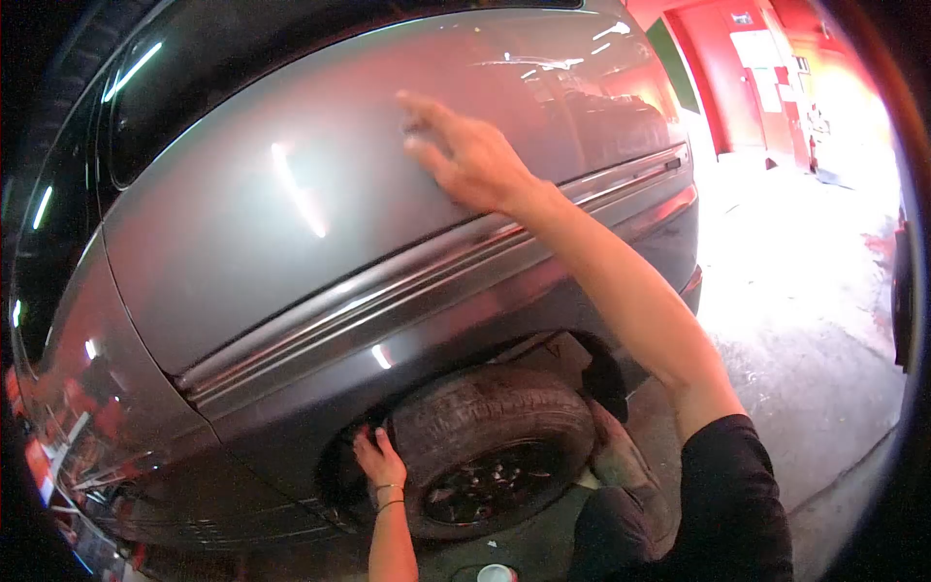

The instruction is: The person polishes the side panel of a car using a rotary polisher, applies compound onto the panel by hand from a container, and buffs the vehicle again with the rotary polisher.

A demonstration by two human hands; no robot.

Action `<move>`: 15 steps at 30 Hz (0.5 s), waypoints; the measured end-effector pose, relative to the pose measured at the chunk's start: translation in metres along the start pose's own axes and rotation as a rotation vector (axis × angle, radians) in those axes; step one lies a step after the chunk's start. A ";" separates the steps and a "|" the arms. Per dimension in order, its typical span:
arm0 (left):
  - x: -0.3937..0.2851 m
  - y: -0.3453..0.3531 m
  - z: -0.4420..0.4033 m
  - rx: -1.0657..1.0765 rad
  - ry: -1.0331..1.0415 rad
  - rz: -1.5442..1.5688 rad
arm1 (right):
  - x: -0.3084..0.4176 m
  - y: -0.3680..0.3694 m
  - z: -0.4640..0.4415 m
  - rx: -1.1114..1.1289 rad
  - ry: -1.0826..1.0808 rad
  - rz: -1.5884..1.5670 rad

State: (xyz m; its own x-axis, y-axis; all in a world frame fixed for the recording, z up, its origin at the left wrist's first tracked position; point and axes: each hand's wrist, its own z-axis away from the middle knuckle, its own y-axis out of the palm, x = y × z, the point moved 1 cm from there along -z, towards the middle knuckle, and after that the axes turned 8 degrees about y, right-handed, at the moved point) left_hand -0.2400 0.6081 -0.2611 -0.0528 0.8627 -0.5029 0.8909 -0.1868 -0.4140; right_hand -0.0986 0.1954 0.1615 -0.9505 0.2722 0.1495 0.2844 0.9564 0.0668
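A grey vehicle (242, 223) fills most of the view, with a trim strip (388, 296) along its side. Over the upper body panel is my right hand (468, 155), fingers apart and nothing in it; whether it touches the panel cannot be told. Lower down, my left hand (379, 458) is at the left side of the tire (485, 412), inside the wheel arch, with its fingers spread and a thin band on the wrist. The wheel hub (493, 482) looks dark, with small shiny parts at its middle.
A small round white-topped object (497, 573) lies on the floor below the wheel. Concrete floor (766, 427) extends to the right. A red door (766, 87) and a red wall stand at the upper right. Clutter shows at the far lower left.
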 end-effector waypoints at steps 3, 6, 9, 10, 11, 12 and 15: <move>0.006 0.000 0.002 -0.008 0.013 0.002 | -0.016 -0.038 0.018 0.081 0.078 0.102; 0.001 -0.001 0.002 0.011 0.021 0.027 | -0.118 -0.081 -0.017 -0.210 0.260 -0.025; 0.001 -0.004 -0.002 0.008 0.052 -0.007 | -0.156 -0.100 -0.039 -0.337 0.322 -0.145; -0.002 -0.003 0.000 0.014 0.062 -0.011 | -0.154 -0.091 -0.040 -0.266 0.336 0.070; -0.004 -0.003 0.003 0.014 0.055 -0.010 | -0.153 -0.085 -0.038 -0.194 0.350 0.284; -0.005 -0.004 0.003 0.007 0.048 -0.007 | -0.152 -0.077 -0.033 -0.191 0.350 0.281; -0.001 -0.001 0.003 -0.011 0.044 0.000 | -0.067 -0.044 0.014 -0.131 0.147 0.313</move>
State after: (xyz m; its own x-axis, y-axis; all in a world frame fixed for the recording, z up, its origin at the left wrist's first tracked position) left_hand -0.2422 0.6063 -0.2622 -0.0334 0.8826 -0.4689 0.8960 -0.1814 -0.4053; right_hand -0.0488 0.1361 0.1349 -0.7898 0.5218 0.3224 0.5808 0.8052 0.1196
